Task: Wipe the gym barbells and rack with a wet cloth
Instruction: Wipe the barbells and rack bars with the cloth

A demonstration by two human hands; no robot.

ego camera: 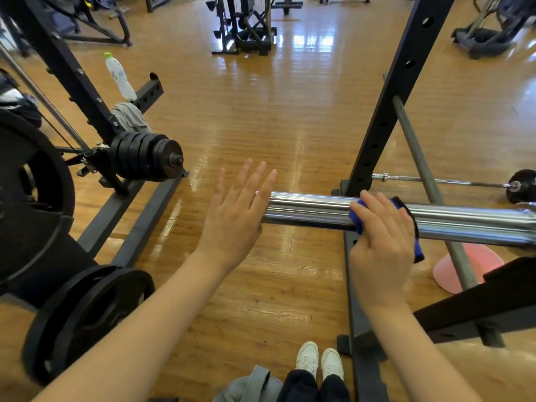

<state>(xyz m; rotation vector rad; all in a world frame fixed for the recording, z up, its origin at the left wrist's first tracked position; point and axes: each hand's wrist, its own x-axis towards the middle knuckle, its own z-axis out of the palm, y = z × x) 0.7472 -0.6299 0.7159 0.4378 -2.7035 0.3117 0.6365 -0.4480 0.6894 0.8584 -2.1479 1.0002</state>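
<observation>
The bar (304,208) is thick, shiny and silver. It lies flat across the middle, and its left end is free. A blue cloth (358,219) with a dark edge is wrapped over the top of the bar, and one corner hangs down. The black rack (391,105) has a tall leaning post with round holes, standing just behind the bar.

Bottle (119,76) label print seems blurred, unreadable.
</observation>
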